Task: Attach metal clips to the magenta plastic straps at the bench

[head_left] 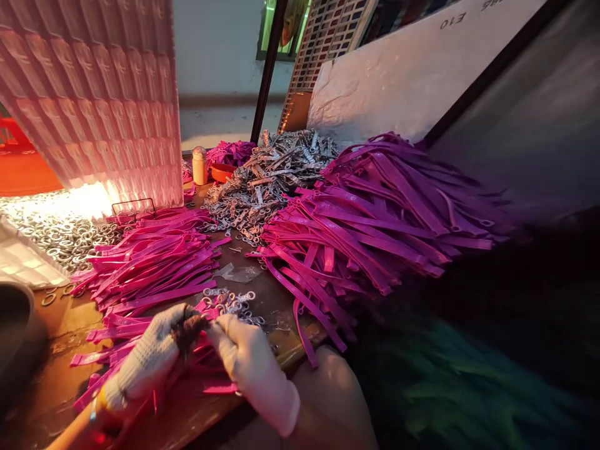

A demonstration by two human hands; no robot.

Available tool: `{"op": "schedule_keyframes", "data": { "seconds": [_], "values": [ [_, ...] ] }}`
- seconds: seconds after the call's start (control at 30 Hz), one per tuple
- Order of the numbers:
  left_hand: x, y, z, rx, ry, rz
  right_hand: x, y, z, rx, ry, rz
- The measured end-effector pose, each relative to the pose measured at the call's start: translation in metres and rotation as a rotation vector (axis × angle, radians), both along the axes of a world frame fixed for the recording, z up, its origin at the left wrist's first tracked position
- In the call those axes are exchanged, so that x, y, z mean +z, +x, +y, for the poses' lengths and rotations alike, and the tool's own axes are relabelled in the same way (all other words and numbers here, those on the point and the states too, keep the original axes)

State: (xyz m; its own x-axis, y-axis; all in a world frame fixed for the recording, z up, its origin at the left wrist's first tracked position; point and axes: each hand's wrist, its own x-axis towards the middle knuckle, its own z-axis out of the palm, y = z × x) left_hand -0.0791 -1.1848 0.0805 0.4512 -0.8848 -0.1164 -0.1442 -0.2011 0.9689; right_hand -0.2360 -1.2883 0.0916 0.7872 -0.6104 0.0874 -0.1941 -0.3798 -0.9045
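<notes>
My left hand [149, 350], in a knitted glove with dark, worn fingertips, is closed near the table's front edge. My right hand [253, 356], in a smooth pale glove, pinches right beside it. The fingertips of both meet, and whatever is between them is hidden. Under and around the hands lie flat magenta straps [159, 262], spread in a loose pile. Just beyond the fingers is a small heap of metal rings and clasps [234, 303].
A large heap of magenta straps [365, 212] overhangs the table's right edge. Behind it are piled metal clips [281, 169]. Metal rings [75, 240] lie at left beneath a ribbed translucent panel [107, 106]. A dark tub [19, 350] and a small bottle [200, 167] also stand there.
</notes>
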Motion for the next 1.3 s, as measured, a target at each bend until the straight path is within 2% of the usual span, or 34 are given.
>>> {"op": "schedule_keyframes", "data": {
  "seconds": [0.03, 0.1, 0.17, 0.2, 0.3, 0.4, 0.57, 0.73, 0.83, 0.9, 0.97, 1.07, 1.13, 1.2, 1.3],
  "values": [
    [0.004, 0.011, -0.013, -0.015, 0.029, -0.130, 0.003, 0.000, -0.010, -0.058, 0.025, -0.045],
    [0.008, 0.033, -0.042, -0.045, 0.110, -0.512, 0.007, -0.003, -0.031, -0.168, 0.091, -0.131],
    [0.006, 0.048, -0.071, -0.118, 0.243, -0.835, 0.007, -0.007, -0.049, -0.219, 0.185, -0.162],
    [0.003, 0.052, -0.083, -0.162, 0.302, -0.929, 0.005, -0.009, -0.055, -0.233, 0.214, -0.161],
    [-0.010, 0.052, -0.105, -0.265, 0.392, -0.998, -0.006, -0.015, -0.067, -0.262, 0.195, -0.143],
    [-0.019, 0.050, -0.111, -0.293, 0.427, -0.973, -0.017, -0.014, -0.071, -0.273, 0.123, -0.136],
    [-0.015, 0.058, -0.107, -0.271, 0.460, -0.903, -0.020, -0.002, -0.069, -0.240, -0.062, -0.221],
    [-0.012, 0.058, -0.094, -0.227, 0.460, -0.753, -0.009, 0.003, -0.058, -0.040, 0.052, -0.146],
    [-0.015, 0.055, -0.086, -0.197, 0.392, -0.661, -0.011, 0.002, -0.053, -0.028, 0.013, -0.100],
    [-0.015, 0.053, -0.083, -0.163, 0.344, -0.578, -0.016, 0.003, -0.051, -0.064, -0.095, -0.095],
    [-0.012, 0.053, -0.078, -0.086, 0.293, -0.407, -0.020, 0.004, -0.051, -0.074, -0.217, -0.095],
    [-0.001, 0.049, -0.065, 0.048, 0.166, 0.035, -0.016, 0.009, -0.050, -0.013, -0.330, -0.068],
    [0.007, 0.042, -0.052, 0.059, 0.116, 0.269, -0.008, 0.014, -0.046, 0.051, -0.414, -0.018],
    [0.011, 0.032, -0.038, 0.022, 0.111, 0.364, 0.000, 0.021, -0.041, 0.094, -0.567, 0.101],
    [0.012, 0.017, -0.022, 0.017, 0.110, 0.356, 0.007, 0.031, -0.032, 0.114, -0.848, 0.316]
  ]
}}
